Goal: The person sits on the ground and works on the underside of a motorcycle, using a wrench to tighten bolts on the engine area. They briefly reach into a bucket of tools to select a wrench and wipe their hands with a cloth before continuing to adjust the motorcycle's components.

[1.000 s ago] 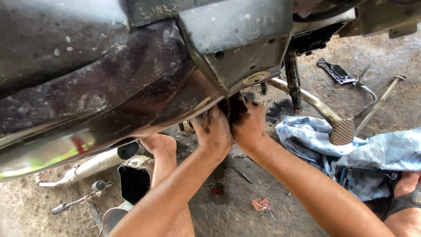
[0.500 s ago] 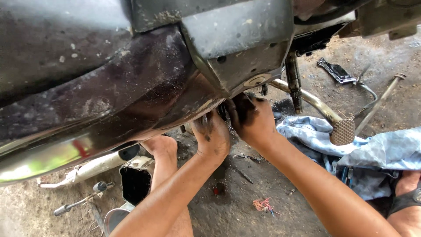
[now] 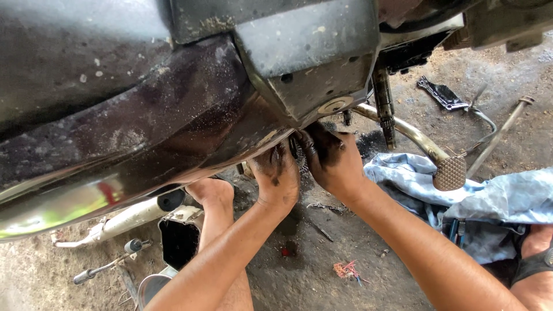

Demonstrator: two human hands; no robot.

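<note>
Since the earlier frame both greasy hands have edged nearer: left hand (image 3: 277,179) and right hand (image 3: 329,161) press under the motorcycle engine casing (image 3: 311,75); grip undeterminable. Fitting underway; next needs fingertip alignment.

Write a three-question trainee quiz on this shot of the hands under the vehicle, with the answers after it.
1. True or false: both hands are smeared with dark grease.
2. What lies on the ground beside the right forearm? A) a blue cloth B) a red bucket C) a coiled hose
3. Where do the fingers of both hands reach?

Key
1. True: the left hand and the right hand are blackened.
2. A: a crumpled blue cloth lies there, by the ribbed foot pedal.
3. Up under the dirty grey underside of the vehicle; the fingertips are hidden, so what they hold cannot be told.
</note>
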